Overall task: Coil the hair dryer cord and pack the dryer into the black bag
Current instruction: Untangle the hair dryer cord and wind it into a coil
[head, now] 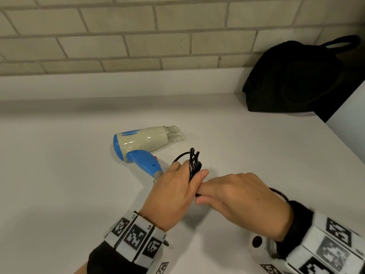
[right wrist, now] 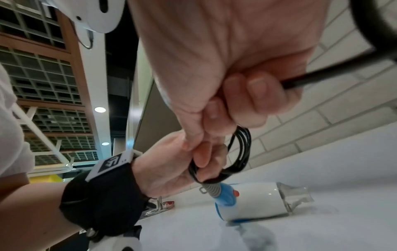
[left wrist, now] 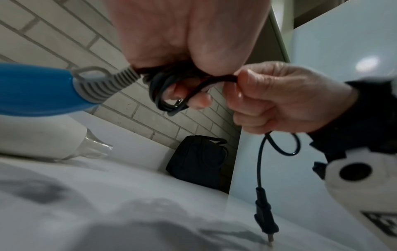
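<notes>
A cream hair dryer (head: 146,140) with blue handle and stripes lies beside its black cord (head: 194,162). A black bag (head: 294,80) sits far right on the white counter (head: 59,175).

The person wears black sleeves (head: 102,260) that reach to both wrists, and each wrist carries a band of white blocks (head: 136,237) printed with black-and-white square code markers. On the right wrist (head: 333,248) the same kind of marker blocks wrap round a black cuff, beside a rounded white camera housing (head: 257,242) with a dark round lens. Both hands are bare, and a white garment (right wrist: 10,129) shows at the right wrist view's edge.
</notes>
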`<action>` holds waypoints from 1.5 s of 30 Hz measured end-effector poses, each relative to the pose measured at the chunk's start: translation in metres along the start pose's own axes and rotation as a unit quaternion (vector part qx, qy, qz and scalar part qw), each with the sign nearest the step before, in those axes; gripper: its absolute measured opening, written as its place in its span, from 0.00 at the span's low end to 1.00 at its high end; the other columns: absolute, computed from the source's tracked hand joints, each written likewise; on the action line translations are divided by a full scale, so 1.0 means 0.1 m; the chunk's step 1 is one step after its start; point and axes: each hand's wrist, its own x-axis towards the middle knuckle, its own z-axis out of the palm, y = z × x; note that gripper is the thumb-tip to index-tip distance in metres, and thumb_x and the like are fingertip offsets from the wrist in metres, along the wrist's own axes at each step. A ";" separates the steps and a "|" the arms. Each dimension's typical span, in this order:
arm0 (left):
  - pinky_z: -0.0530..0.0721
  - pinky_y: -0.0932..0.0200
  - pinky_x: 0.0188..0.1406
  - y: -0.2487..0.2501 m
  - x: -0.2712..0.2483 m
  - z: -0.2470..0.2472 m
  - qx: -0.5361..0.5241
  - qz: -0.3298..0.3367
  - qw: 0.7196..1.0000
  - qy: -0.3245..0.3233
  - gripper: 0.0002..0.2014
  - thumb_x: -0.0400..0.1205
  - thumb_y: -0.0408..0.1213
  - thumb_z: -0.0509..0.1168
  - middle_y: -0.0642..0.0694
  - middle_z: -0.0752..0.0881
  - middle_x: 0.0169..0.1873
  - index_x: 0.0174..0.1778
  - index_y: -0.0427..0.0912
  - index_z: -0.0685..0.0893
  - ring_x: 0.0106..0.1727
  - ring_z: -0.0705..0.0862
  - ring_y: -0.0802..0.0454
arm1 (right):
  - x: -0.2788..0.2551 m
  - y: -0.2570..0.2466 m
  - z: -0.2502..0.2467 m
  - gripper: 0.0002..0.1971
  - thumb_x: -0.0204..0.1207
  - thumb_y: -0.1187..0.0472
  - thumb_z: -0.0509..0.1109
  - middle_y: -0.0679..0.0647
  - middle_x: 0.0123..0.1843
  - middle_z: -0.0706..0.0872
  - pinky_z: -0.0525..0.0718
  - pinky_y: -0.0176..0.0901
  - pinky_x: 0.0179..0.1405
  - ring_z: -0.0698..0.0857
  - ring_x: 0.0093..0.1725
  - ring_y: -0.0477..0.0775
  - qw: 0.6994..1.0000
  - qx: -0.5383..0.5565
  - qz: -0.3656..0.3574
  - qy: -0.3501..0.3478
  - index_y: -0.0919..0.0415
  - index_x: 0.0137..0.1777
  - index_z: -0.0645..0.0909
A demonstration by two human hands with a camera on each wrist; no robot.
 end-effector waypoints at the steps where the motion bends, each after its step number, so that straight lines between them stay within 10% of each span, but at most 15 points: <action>1: 0.74 0.53 0.39 0.02 0.01 -0.02 -0.020 0.013 1.000 0.008 0.23 0.74 0.63 0.48 0.62 0.65 0.27 0.40 0.46 0.73 0.32 0.69 0.59 | 0.01 0.02 0.02 0.30 0.66 0.35 0.32 0.44 0.48 0.87 0.61 0.35 0.25 0.83 0.44 0.55 1.000 0.010 0.004 0.004 0.43 0.51 0.71; 7: 0.65 0.85 0.39 -0.03 0.06 -0.08 -0.004 0.119 0.991 0.052 0.11 0.78 0.48 0.52 0.66 0.62 0.28 0.32 0.63 0.58 0.36 0.67 0.72 | 0.04 0.07 0.01 0.26 0.62 0.30 0.33 0.43 0.47 0.86 0.77 0.44 0.39 0.81 0.45 0.47 0.997 0.064 0.016 0.032 0.33 0.56 0.61; 11: 0.66 0.74 0.33 -0.10 0.06 -0.10 0.014 0.140 0.989 0.033 0.19 0.81 0.56 0.47 0.56 0.65 0.26 0.31 0.48 0.68 0.31 0.63 0.63 | 0.07 0.12 -0.02 0.26 0.61 0.25 0.41 0.41 0.44 0.86 0.74 0.36 0.36 0.78 0.43 0.42 0.995 0.095 0.019 0.026 0.30 0.55 0.67; 16: 0.66 0.71 0.22 -0.06 0.05 -0.10 -0.097 0.015 0.994 0.043 0.16 0.76 0.54 0.56 0.56 0.69 0.12 0.23 0.56 0.65 0.21 0.72 0.64 | 0.07 0.21 -0.07 0.24 0.62 0.28 0.46 0.40 0.28 0.78 0.66 0.34 0.28 0.72 0.29 0.40 0.995 0.083 0.037 0.042 0.40 0.45 0.75; 21: 0.59 0.68 0.14 -0.06 0.14 -0.19 -0.373 -0.196 0.906 0.044 0.18 0.63 0.55 0.68 0.54 0.65 0.07 0.17 0.48 0.72 0.12 0.61 0.59 | 0.05 0.28 -0.14 0.17 0.77 0.38 0.49 0.34 0.24 0.72 0.68 0.37 0.30 0.71 0.32 0.43 0.994 0.059 0.078 0.054 0.42 0.54 0.76; 26: 0.73 0.55 0.38 -0.11 0.16 -0.23 -0.436 -0.147 0.886 -0.067 0.12 0.62 0.48 0.69 0.51 0.68 0.04 0.20 0.47 0.76 0.14 0.67 0.60 | 0.21 0.26 -0.03 0.26 0.66 0.32 0.58 0.42 0.32 0.75 0.71 0.35 0.31 0.74 0.30 0.41 0.977 0.180 0.074 0.091 0.39 0.62 0.66; 31: 0.77 0.67 0.25 -0.15 0.11 -0.30 -0.470 -0.168 0.853 -0.152 0.05 0.63 0.43 0.70 0.56 0.65 0.05 0.24 0.47 0.84 0.12 0.64 0.61 | 0.42 0.29 0.08 0.30 0.67 0.43 0.68 0.40 0.42 0.74 0.70 0.30 0.31 0.76 0.30 0.39 0.958 0.257 0.061 0.110 0.39 0.69 0.63; 37: 0.68 0.68 0.15 -0.18 0.05 -0.26 -0.491 -0.239 0.827 -0.134 0.18 0.72 0.49 0.58 0.59 0.60 0.07 0.17 0.48 0.70 0.09 0.56 0.62 | 0.55 0.38 0.04 0.12 0.68 0.53 0.73 0.56 0.46 0.89 0.85 0.45 0.46 0.85 0.40 0.44 0.924 0.379 0.039 0.012 0.51 0.52 0.83; 41: 0.66 0.69 0.08 -0.24 0.06 -0.27 -0.624 -0.259 0.735 -0.051 0.18 0.68 0.54 0.64 0.57 0.61 0.05 0.18 0.46 0.72 0.05 0.57 0.64 | 0.55 0.50 0.16 0.05 0.74 0.58 0.67 0.55 0.29 0.82 0.77 0.49 0.38 0.77 0.32 0.57 0.890 0.440 0.097 0.065 0.55 0.39 0.83; 45: 0.66 0.69 0.06 -0.27 0.06 -0.30 -0.713 -0.222 0.665 -0.007 0.20 0.55 0.56 0.78 0.55 0.62 0.06 0.22 0.46 0.79 0.08 0.52 0.57 | 0.50 0.49 0.38 0.13 0.79 0.56 0.61 0.56 0.38 0.85 0.74 0.46 0.43 0.75 0.37 0.53 0.902 0.413 0.125 0.012 0.64 0.37 0.77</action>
